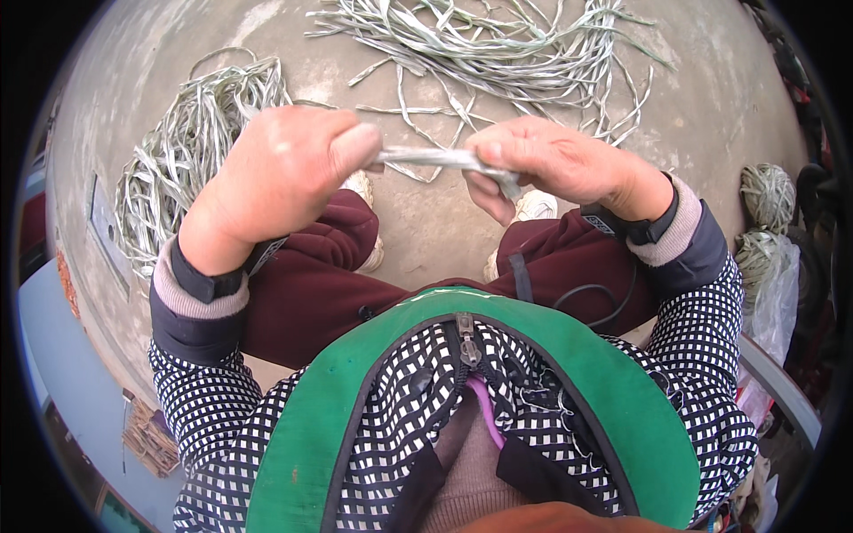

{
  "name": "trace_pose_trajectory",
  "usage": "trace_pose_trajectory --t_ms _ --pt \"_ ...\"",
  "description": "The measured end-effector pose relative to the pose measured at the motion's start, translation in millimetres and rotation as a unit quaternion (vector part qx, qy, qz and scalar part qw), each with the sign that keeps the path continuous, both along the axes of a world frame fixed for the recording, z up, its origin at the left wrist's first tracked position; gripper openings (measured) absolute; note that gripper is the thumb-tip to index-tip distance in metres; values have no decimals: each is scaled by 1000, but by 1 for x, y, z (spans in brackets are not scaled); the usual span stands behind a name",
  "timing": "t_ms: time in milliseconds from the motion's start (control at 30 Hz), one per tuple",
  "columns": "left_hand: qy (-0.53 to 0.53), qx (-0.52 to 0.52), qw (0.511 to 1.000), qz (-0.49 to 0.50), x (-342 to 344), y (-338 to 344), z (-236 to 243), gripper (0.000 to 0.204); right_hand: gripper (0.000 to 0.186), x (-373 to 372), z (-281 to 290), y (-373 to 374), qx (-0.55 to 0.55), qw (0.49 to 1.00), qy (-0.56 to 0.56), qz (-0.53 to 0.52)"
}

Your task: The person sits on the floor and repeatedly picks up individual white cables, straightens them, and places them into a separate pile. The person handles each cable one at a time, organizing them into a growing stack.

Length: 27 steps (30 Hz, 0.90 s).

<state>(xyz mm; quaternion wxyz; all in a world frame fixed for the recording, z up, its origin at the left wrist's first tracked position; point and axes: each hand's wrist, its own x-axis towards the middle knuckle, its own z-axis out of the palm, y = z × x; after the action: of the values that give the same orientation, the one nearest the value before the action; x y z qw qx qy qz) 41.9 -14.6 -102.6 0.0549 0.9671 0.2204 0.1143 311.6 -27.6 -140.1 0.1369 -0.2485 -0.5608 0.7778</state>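
Strip (pixel 428 156) sits pinched in left hand (pixel 289 169) and right hand (pixel 562 162).

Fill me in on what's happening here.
A person holds a pale strip between the left hand and right hand, fingers closed on it at both sides. On the floor, one pile of similar strips lies to the left, and a looser spread lies beyond the hands.

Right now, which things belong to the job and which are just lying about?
In use:
pale strip between left hand and right hand
likely strip heap ahead, strip pile at left

Lying about, apparently:
clear plastic bag, right
brownish bundle, lower left
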Motion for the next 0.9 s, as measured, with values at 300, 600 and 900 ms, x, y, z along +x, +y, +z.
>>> trace_pose_trajectory --t_ms 300,600,900 --pt "-23 47 998 45 -3 12 -16 11 56 13 -11 12 117 976 -46 -177" --pt "-31 29 999 24 21 17 -17 12 28 5 1 5 330 919 -150 -152" --pt "-1 -6 999 40 30 19 -19 22 20 16 -13 7 480 841 -158 -192"
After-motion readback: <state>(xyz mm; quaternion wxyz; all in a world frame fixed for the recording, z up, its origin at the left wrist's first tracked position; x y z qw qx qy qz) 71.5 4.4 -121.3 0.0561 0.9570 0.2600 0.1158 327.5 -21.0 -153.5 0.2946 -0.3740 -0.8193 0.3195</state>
